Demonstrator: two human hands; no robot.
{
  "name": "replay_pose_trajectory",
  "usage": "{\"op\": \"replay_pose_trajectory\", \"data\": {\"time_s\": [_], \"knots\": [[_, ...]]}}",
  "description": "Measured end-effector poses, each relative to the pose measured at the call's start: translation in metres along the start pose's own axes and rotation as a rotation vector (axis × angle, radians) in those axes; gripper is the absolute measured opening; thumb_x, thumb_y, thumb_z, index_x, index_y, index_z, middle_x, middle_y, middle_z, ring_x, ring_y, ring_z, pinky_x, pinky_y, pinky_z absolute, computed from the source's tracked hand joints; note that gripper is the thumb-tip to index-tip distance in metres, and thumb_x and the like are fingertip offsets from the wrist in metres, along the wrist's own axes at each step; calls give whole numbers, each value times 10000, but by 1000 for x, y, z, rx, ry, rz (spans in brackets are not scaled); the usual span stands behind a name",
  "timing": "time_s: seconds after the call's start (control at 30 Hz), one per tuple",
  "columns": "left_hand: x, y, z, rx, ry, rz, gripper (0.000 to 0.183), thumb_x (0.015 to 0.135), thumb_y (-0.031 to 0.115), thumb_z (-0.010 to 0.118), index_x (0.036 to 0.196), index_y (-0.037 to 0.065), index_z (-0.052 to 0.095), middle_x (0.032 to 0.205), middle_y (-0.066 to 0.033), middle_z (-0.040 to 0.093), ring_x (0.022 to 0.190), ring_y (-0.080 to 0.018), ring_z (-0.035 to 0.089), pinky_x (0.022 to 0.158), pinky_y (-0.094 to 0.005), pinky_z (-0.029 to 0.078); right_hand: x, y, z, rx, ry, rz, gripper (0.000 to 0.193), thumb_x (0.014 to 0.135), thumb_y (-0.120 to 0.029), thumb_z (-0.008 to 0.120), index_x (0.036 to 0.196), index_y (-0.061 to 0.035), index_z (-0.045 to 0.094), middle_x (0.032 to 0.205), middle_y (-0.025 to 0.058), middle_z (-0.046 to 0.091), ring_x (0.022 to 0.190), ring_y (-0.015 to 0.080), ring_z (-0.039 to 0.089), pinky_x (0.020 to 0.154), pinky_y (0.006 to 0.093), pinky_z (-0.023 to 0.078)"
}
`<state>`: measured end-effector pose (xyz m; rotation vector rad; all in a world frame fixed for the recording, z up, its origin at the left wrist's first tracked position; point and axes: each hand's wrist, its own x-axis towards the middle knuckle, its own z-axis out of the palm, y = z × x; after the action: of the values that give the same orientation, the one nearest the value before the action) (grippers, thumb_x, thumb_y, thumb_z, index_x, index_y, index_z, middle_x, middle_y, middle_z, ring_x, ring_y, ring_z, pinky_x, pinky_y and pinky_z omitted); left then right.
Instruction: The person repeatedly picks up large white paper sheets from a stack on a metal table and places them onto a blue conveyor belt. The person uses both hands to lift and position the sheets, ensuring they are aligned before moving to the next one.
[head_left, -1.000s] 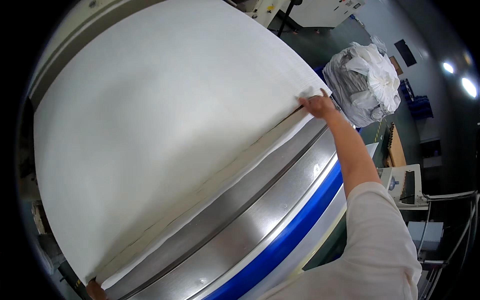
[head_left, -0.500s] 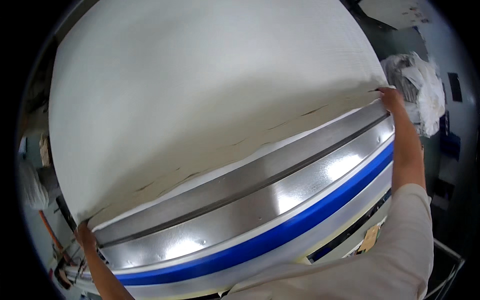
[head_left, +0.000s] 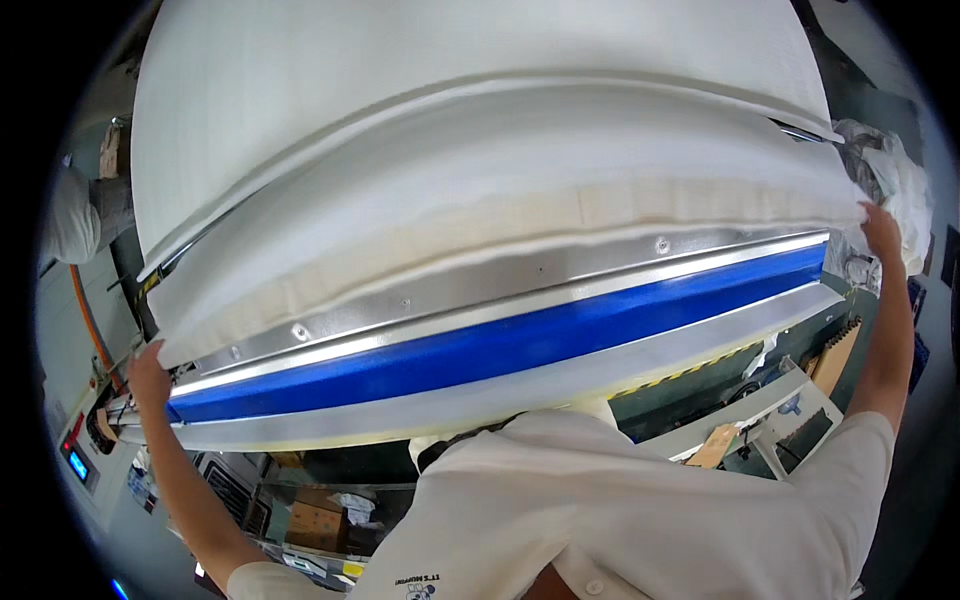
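Note:
A wide white cloth [head_left: 520, 150] is stretched between my two hands, with a creamier band along its near edge. My left hand [head_left: 150, 372] is closed on the near left corner. At the far right, my right hand [head_left: 881, 232] pinches the near right corner. The cloth's near edge sags slightly over a shiny metal ledge [head_left: 470, 290] with several screws. Behind the cloth, a large white sheet-like surface [head_left: 480, 40] ends in a curved rim. Fingertips of both hands are partly hidden by the cloth.
A blue strip [head_left: 500, 345] and a pale bar [head_left: 480, 402] run along the near side of the ledge. White bundled plastic [head_left: 900, 180] lies at the right. A cardboard box [head_left: 316, 520] sits below left, and a lit control panel [head_left: 78, 462] stands at the left.
The view has shifted, showing more of my torso and the near side. The cloth's near edge has come toward me over the ledge, both hands keeping hold; the white surface's curved rim now shows behind.

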<state>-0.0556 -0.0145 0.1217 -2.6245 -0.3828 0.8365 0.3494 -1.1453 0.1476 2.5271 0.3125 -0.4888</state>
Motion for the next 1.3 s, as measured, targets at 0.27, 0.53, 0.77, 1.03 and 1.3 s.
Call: {"op": "replay_pose_trajectory", "data": {"time_s": [0.27, 0.53, 0.77, 1.03, 1.3], "knots": [[-87, 49, 98, 226, -485, 153, 297, 787, 88, 490, 1023, 171, 651, 1046, -44, 636, 1051, -218, 564, 984, -454, 349, -83, -56, 46, -78, -327, -106, 269, 743, -94, 559, 986, -142, 665, 910, 121, 656, 853, 316, 615, 790, 422, 478], [-64, 112, 86, 387, -871, 219, 212, 795, 122, 553, 971, 108, 671, 1083, -78, 632, 1043, -259, 584, 845, -408, 465, -118, -66, 98, -241, -475, -168, 184, 789, -166, 523, 893, -124, 669, 880, 116, 648, 850, 316, 608, 766, 433, 479], [-50, 113, 126, 331, -797, 15, 187, 811, 136, 547, 913, 83, 694, 997, -114, 672, 964, -311, 632, 787, -438, 507, -124, -33, 142, -329, -490, -217, 195, 867, -144, 474, 858, -64, 653, 937, 115, 639, 916, 302, 591, 811, 431, 475], [-48, 77, 80, 96, -455, -626, 264, 859, 151, 486, 1093, 86, 588, 1134, -129, 609, 1038, -310, 598, 833, -434, 501, -138, -31, 146, -274, -338, -313, 181, 812, -180, 509, 831, -76, 657, 878, 126, 635, 844, 312, 604, 769, 445, 474], [-39, 125, 112, -84, -96, -407, 350, 899, 180, 458, 1243, 167, 518, 1109, -118, 622, 950, -325, 601, 791, -435, 474, -108, -147, 72, 77, -808, -159, 474, 625, -227, 652, 1050, -28, 586, 1028, 214, 622, 962, 384, 589, 815, 450, 480]]}}
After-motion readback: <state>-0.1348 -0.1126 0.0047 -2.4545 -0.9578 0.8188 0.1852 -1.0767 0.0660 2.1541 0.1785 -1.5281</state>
